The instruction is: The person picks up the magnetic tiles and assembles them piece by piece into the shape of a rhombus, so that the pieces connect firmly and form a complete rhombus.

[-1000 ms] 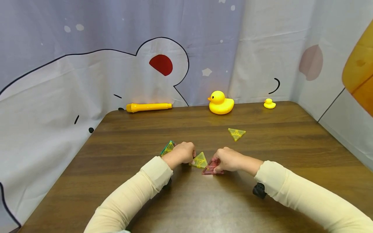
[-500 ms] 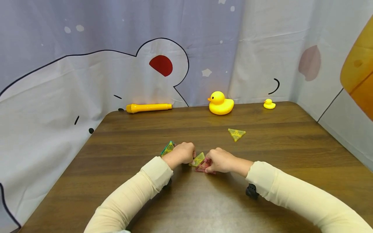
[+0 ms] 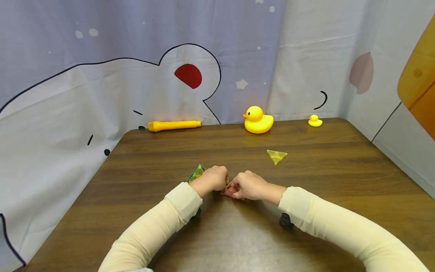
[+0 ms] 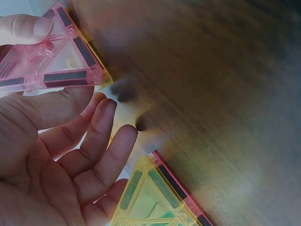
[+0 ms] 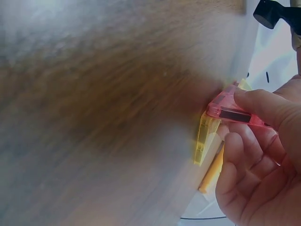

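Note:
My right hand [image 3: 252, 185] pinches a translucent pink triangular magnetic tile [image 4: 66, 77] between thumb and fingers. A yellow triangular magnetic tile [image 5: 202, 141] lies right against it, mostly hidden behind the pink one in the head view. At that yellow tile's corner, the thumb and forefinger of my left hand [image 3: 212, 177] pinch its edge; the other fingers are loosely bent, as the left wrist view shows. Just left of the left hand, a group of triangular tiles [image 3: 197, 173] in green, yellow and pink is partly covered by that hand.
Farther back on the wooden table [image 3: 163, 151] lies a single yellow triangular tile [image 3: 276, 156]. Along the far edge are a yellow toy microphone [image 3: 175, 125], a large yellow duck [image 3: 258, 121] and a small duck [image 3: 315, 121]. A printed curtain [image 3: 136, 87] hangs behind.
My right hand has moved left with the pink tile, bringing it over the yellow tile and close to my left hand. The left hand has stayed in place.

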A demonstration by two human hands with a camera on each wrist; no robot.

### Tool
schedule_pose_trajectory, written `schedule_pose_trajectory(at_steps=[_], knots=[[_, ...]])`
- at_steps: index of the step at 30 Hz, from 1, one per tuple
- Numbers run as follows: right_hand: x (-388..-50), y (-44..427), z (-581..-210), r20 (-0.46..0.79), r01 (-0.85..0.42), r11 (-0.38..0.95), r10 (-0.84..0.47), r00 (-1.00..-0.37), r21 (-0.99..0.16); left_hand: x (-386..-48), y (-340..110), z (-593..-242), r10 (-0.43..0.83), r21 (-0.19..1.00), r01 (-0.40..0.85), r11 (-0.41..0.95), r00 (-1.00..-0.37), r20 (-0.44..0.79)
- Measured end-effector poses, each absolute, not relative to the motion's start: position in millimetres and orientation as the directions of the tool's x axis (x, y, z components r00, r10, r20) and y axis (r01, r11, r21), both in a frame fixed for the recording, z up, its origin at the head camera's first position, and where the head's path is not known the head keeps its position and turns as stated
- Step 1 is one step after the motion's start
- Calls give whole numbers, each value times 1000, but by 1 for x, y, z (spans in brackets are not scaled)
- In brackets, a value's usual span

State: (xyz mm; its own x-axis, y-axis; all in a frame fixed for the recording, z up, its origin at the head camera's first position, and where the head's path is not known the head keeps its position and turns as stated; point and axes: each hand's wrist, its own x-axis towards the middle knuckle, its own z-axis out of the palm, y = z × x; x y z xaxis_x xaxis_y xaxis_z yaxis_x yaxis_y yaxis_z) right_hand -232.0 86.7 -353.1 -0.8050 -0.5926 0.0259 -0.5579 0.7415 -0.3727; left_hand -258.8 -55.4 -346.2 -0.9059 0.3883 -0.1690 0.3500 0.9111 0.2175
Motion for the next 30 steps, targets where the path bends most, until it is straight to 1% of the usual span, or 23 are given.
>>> schedule_pose_trajectory(at_steps=[9,14,21,30], knots=[[-233,85,-353,17,-539,764,-571,-821,-354,-259,-56,-344,402,212,362,908,-895,-193],[-232,86,-353,10,-532,762,-569,-823,-369,-257,-58,-342,415,206,374,904,-885,-212],[-233,93,-350,-14,-502,773,-550,-835,-388,-251,-61,-331,433,238,377,895,-864,-258],[-235,107,-345,-23,-490,779,-541,-841,-392,-244,-60,-326,462,243,406,881,-848,-258]])
